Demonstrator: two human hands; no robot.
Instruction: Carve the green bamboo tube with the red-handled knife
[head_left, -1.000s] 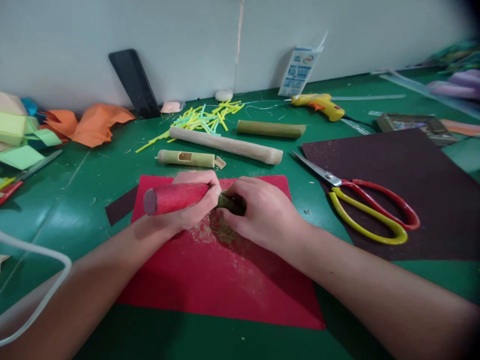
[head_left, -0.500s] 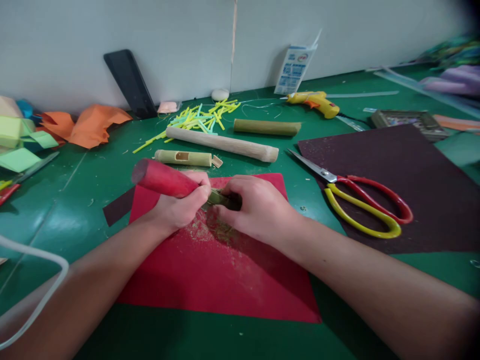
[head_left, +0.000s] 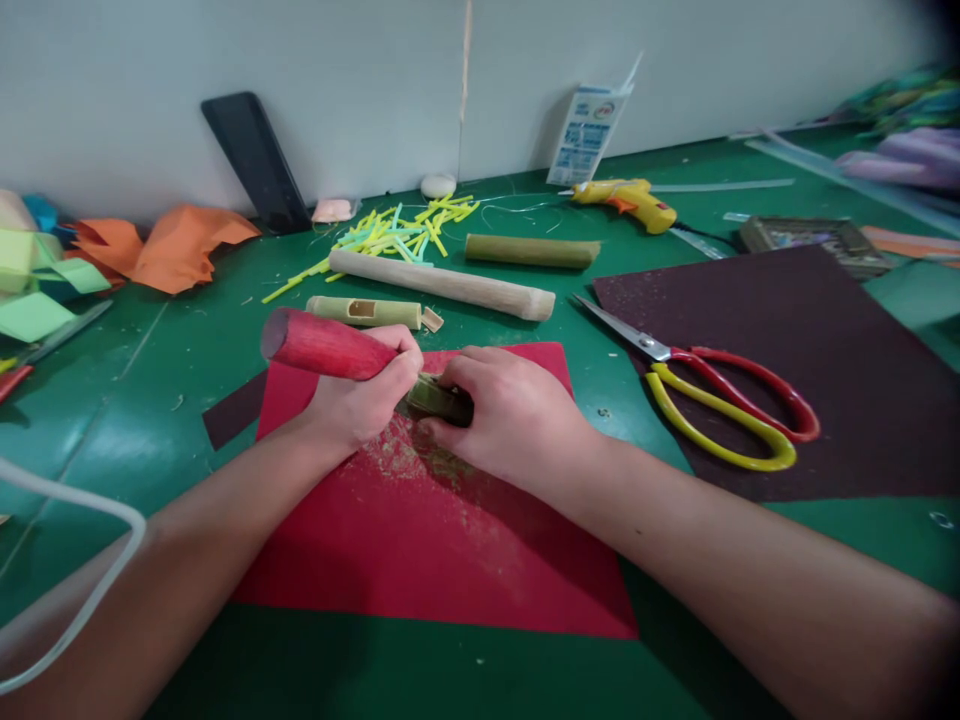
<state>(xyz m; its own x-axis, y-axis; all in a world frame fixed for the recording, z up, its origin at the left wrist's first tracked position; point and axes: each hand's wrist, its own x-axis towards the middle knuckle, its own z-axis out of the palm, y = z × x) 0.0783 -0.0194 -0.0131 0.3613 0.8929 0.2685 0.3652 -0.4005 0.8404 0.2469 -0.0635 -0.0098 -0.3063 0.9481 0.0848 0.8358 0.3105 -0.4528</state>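
Observation:
My left hand (head_left: 369, 395) is wrapped round the thick red handle (head_left: 326, 343) of a carving tool, whose working end is hidden by my fingers and the bamboo. Under my right hand (head_left: 517, 410) a short green bamboo piece (head_left: 433, 398) is gripped between thumb and fingers, its right end covered. Both hands meet above a red sheet (head_left: 427, 570) strewn with fine bamboo shavings (head_left: 397, 452). Just behind them lies a bamboo tube (head_left: 401, 314) with a rectangular opening cut in it, beside a small bamboo chip (head_left: 432, 319).
Large scissors (head_left: 724, 405) lie partly on a dark sheet (head_left: 885, 430) to the right. Farther back are a pale stick (head_left: 442, 285), another bamboo length (head_left: 532, 252), cut yellow straws (head_left: 390, 235) and a glue gun (head_left: 637, 205). A phone (head_left: 259, 165) leans on the wall.
Both hands stay together over the red sheet. The red handle has tilted slightly, and more of the bamboo shows between my hands. The whole view has shifted a little.

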